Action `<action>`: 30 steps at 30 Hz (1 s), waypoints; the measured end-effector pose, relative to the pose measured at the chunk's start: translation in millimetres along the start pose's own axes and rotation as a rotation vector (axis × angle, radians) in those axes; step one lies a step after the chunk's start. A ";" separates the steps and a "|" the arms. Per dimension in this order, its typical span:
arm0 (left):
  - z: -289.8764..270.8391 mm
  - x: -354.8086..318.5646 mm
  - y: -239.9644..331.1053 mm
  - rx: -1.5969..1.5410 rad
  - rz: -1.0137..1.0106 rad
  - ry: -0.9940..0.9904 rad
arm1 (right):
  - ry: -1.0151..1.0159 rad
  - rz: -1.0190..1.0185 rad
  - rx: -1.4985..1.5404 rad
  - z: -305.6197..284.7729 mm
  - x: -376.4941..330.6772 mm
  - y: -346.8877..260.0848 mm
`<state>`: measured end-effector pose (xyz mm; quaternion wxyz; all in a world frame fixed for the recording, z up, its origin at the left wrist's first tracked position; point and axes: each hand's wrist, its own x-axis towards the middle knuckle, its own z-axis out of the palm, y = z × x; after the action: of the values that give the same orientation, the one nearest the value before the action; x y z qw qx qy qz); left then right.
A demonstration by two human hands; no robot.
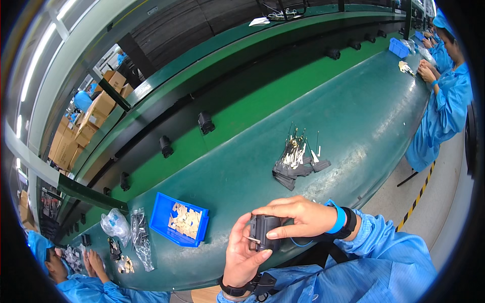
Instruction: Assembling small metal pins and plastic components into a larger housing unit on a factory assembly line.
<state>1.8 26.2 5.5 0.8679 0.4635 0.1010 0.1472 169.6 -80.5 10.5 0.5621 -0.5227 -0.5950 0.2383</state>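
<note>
Both of my hands are closed around one small black plastic housing (263,230) with a thin metal pin sticking out of its left side. My left hand (242,255) comes up from the lower edge, cups the housing from below and lays its thumb along the bottom. My right hand (298,216) reaches in from the right, fingers over the top and thumb on the front face. It wears a blue wrist strap and a black band. I hold the part just above the near edge of the green workbench (353,116).
A heap of black parts with metal pins (295,161) lies mid-bench. A blue bin of tan pieces (179,219) and clear plastic bags (117,224) sit to the left. Co-workers in blue coats sit at the lower left (65,275) and far right (447,106). Cardboard boxes (96,113) are stacked behind.
</note>
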 end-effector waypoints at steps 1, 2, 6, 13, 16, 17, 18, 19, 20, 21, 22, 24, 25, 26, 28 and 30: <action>-0.5 0.3 0.0 0.000 -0.001 -0.001 | -0.023 0.045 0.029 -0.4 -0.2 1.0; -1.2 0.5 0.2 -0.016 -0.006 0.001 | -0.047 0.089 0.057 -0.9 -0.4 2.1; -5.6 0.6 -1.1 -0.104 -0.031 -0.003 | -0.067 0.058 0.024 -5.6 0.8 5.5; -8.3 1.6 -0.4 -0.221 -0.045 -0.047 | -0.127 0.121 0.020 -7.9 1.3 1.6; -8.0 1.3 -0.1 -0.246 -0.045 -0.034 | -0.114 0.140 0.053 -5.6 -0.3 2.4; -8.2 1.4 -0.2 -0.261 -0.043 -0.032 | -0.103 0.163 0.096 -4.8 -1.1 2.5; -8.4 1.6 -0.3 -0.276 -0.040 -0.030 | -0.102 0.163 0.096 -4.5 -1.5 2.9; -8.3 1.8 0.0 -0.276 -0.039 -0.029 | -0.097 0.145 0.090 -4.3 -1.4 3.5; -8.1 2.0 0.3 -0.244 -0.023 -0.027 | -0.093 0.129 0.085 -4.2 -1.0 4.0; -8.5 2.2 0.6 -0.211 -0.006 -0.025 | -0.094 0.129 0.085 -4.4 -0.3 4.4; -7.7 1.3 0.1 -0.209 -0.004 -0.027 | -0.101 0.120 0.070 -4.9 -1.6 3.5; -6.9 -0.8 -1.0 -0.152 0.021 -0.028 | -0.108 0.108 0.054 -6.0 -4.2 1.3; -7.6 -0.2 -0.4 -0.153 0.022 -0.027 | -0.111 0.109 0.054 -6.7 -3.4 0.6; -8.2 0.3 0.3 -0.123 0.024 -0.031 | -0.114 0.110 0.053 -7.2 -2.7 0.3; -9.6 0.6 1.5 -0.092 0.026 -0.034 | -0.112 0.097 0.053 -7.0 -1.7 1.1; -11.1 0.1 2.4 -0.020 0.019 -0.036 | -0.110 0.085 0.052 -6.6 -1.3 0.8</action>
<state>-2.0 36.1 1.4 0.8726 0.4585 0.0797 0.1480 175.8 -83.4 10.9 0.5314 -0.5187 -0.5960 0.3055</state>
